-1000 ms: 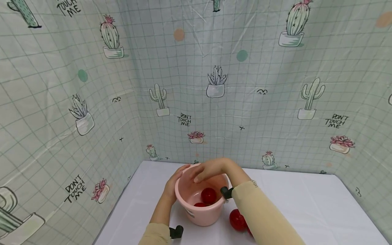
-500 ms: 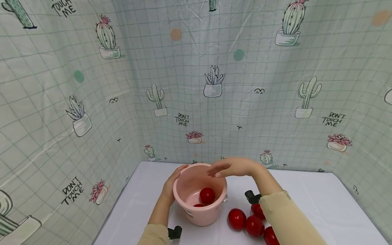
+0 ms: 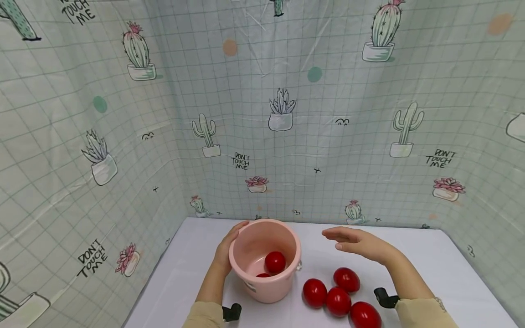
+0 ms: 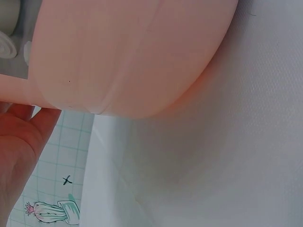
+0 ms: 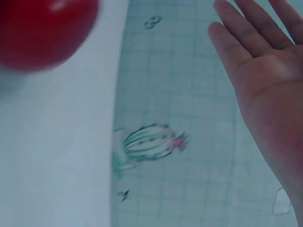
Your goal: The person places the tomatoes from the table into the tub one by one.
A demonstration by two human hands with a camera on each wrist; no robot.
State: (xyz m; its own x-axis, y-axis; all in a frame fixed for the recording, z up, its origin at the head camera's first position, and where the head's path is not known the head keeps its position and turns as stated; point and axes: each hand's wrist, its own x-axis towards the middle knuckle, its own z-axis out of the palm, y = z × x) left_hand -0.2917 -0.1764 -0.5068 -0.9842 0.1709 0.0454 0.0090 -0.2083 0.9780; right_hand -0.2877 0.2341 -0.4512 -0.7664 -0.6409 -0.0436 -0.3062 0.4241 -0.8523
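Note:
My left hand point(image 3: 225, 249) holds the left side of a pale pink bucket point(image 3: 268, 291), its fingers lying along the rim. In the left wrist view the same hand point(image 4: 21, 142) meets the rim, with the fingertips hidden behind it. Inside the bucket are a glossy red round object point(image 3: 275, 263) and part of another. My right hand point(image 3: 365, 243) hovers right of the bucket with its fingers extended, holding nothing. Below it lie several glossy red rounded objects point(image 3: 338, 301), some slightly oval. One red object point(image 5: 45, 30) appears blurred in the right wrist view, apart from the right hand point(image 5: 272, 85).
A white-covered table point(image 3: 443, 282) carries everything. Behind and beside it hangs a grid-patterned curtain point(image 3: 328, 146) printed with cacti. The bucket stands upright left of the loose red objects. Black mounts point(image 3: 385, 298) sit at both wrists.
My right hand has moved from over the bucket's opening rightward, out past its rim, to above the loose red objects, which now show more fully. The left hand stays at the bucket.

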